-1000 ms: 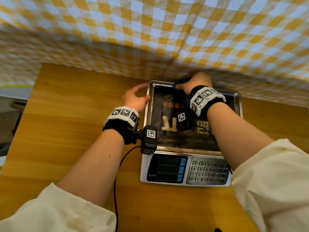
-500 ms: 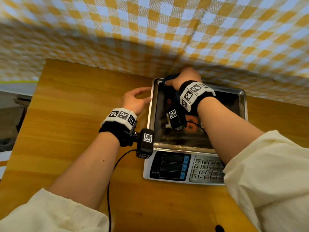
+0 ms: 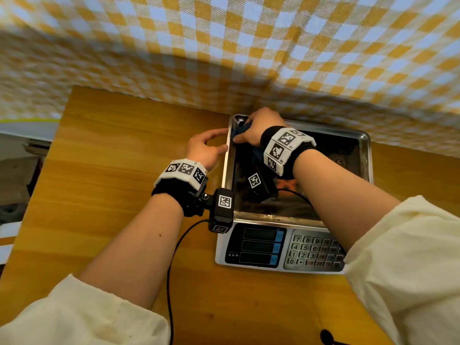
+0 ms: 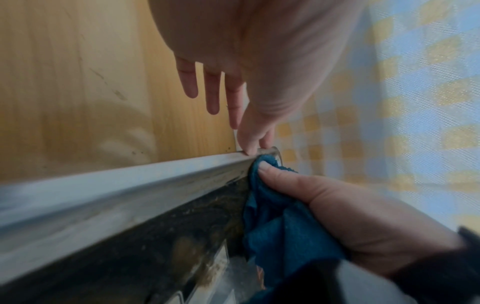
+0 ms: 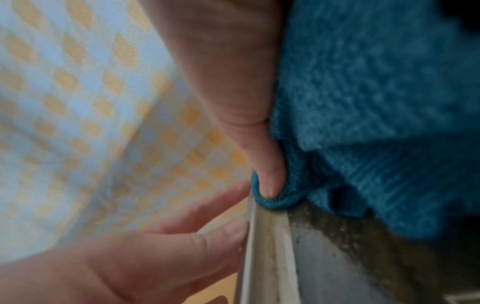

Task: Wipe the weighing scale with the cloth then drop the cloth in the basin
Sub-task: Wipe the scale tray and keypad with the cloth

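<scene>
The weighing scale has a steel pan and a front panel with displays and a keypad. It stands on the wooden table. My right hand grips a bunched blue cloth and pushes it into the pan's far left corner. In the left wrist view the thumb presses the cloth against the pan's left wall. My left hand lies outside the pan, its fairly straight fingers touching the left rim. The cloth fills the right wrist view. No basin is in view.
The wooden table runs left of and in front of the scale. A yellow and white checked fabric hangs close behind the pan. A black cable trails from my left wrist camera. Dark grime lines the pan's inside.
My right hand has slid the cloth from the pan's far middle to its far left corner. My left hand has stayed at the left rim.
</scene>
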